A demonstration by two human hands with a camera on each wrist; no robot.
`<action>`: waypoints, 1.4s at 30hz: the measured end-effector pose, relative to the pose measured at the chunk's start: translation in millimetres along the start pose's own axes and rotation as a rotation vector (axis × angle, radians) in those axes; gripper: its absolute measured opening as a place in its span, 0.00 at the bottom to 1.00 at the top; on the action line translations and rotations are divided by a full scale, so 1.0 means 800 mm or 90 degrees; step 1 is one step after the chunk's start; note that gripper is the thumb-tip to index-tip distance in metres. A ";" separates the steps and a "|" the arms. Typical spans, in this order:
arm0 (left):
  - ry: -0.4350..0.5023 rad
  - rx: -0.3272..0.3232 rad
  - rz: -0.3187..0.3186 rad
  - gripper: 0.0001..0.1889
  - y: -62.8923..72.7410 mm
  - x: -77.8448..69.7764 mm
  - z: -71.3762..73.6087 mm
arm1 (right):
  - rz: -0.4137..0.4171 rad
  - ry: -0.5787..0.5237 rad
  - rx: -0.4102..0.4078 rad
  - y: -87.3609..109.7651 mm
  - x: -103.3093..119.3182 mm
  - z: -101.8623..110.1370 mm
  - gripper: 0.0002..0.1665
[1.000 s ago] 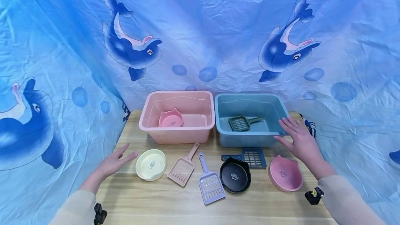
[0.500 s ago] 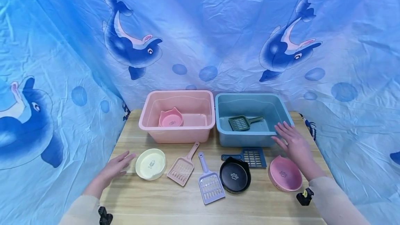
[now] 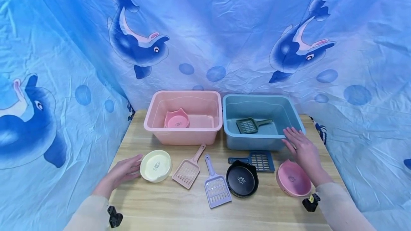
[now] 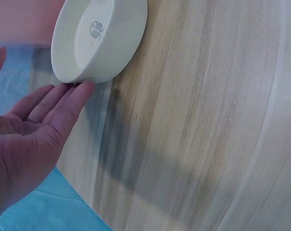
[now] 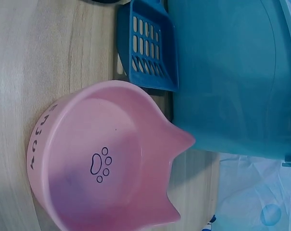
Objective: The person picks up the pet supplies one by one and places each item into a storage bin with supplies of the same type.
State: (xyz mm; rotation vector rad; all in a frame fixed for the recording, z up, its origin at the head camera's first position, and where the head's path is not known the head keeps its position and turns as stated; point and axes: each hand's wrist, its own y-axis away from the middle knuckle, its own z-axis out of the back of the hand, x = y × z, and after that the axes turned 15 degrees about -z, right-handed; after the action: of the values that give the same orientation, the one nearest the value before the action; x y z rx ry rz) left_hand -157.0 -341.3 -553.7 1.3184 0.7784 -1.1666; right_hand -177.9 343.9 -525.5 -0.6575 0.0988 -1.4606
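My left hand [image 3: 126, 171] is at the left side of a cream pet bowl [image 3: 156, 166] with a fishbone print. In the left wrist view its extended fingertips [image 4: 86, 89] are right at the bowl's rim, with nothing gripped. My right hand [image 3: 304, 152], fingers extended, overlaps the front right corner of a blue litter box [image 3: 253, 143] in the head view. Below that hand sits a pink cat-eared bowl [image 3: 293, 179] with a paw print, large in the right wrist view. A dark green litter scoop [image 3: 247, 126] lies inside the blue box.
Beside the blue box stands a pink litter box [image 3: 186, 137] with a pink cat-eared bowl [image 3: 177, 119] inside. Along the front lie a pink scoop [image 3: 187, 172], a lavender scoop [image 3: 217, 190], a blue scoop [image 3: 261, 161] and a black cat-eared bowl [image 3: 242, 180]. A dolphin-print curtain [image 3: 205, 38] hangs behind.
My left hand has moved right to the cream bowl's edge, its fingers coming closer together. My right hand has shifted slightly left and down from over the blue box. The bowls and scoops stay put.
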 end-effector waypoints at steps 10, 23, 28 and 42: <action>0.050 -0.006 0.016 0.48 -0.007 0.008 0.002 | -0.013 -0.012 -0.027 -0.001 0.002 -0.004 0.35; 0.085 0.086 0.040 0.44 -0.028 0.002 0.035 | -0.012 -0.013 -0.021 -0.004 0.005 -0.003 0.34; 0.052 0.153 0.026 0.38 -0.046 -0.002 0.046 | -0.007 -0.013 -0.017 -0.008 0.003 0.001 0.34; 0.034 0.260 0.059 0.27 -0.085 -0.023 0.058 | -0.022 -0.007 -0.007 -0.010 0.007 0.001 0.34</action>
State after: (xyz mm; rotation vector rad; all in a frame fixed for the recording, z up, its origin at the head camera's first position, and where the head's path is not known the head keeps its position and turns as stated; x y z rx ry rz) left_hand -234.7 -374.5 -550.9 1.7084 0.5252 -1.2615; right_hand -183.6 339.3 -519.1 -0.6782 0.0875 -1.4904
